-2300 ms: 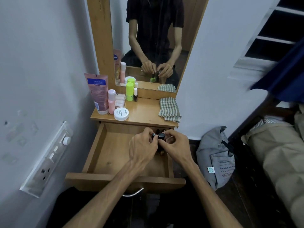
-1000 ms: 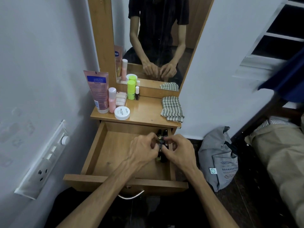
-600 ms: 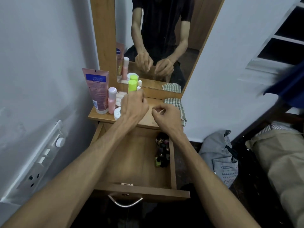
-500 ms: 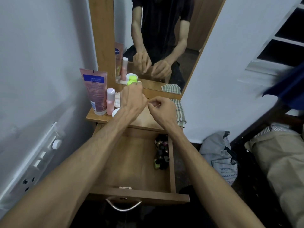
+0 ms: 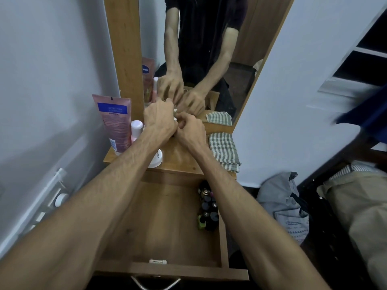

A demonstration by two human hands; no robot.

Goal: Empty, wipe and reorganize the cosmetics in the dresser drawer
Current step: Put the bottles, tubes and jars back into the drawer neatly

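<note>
Both hands were up at the back of the dresser top (image 5: 184,160), close against the mirror (image 5: 209,49). The left hand (image 5: 160,119) had its fingers curled down over something small at the rear of the shelf; a pale cap showed at its fingertips, but the item itself was hidden, so what it gripped couldn't be told. The right hand (image 5: 191,131) was curled too, touching the left, and whether it held anything couldn't be told either.

The drawer (image 5: 167,266) stood pulled out below, its floor mostly bare, with a cluster of nail polish bottles (image 5: 207,208) lined up along the right wall. On top: pink tube (image 5: 116,122) at the left, pink bottle (image 5: 136,130) just beside it, white jar (image 5: 156,161) partly under the left forearm near the front edge, folded checked cloth (image 5: 224,149) at the right.

Judgement: restocking stage, small items being picked off the top to go back in the drawer. To do it well, take one or two upright, lift straight up so the tall tube and pink bottle beside aren't knocked, and mind the forearm over the white jar. Set them down against the existing row, not loose in the middle.
</note>
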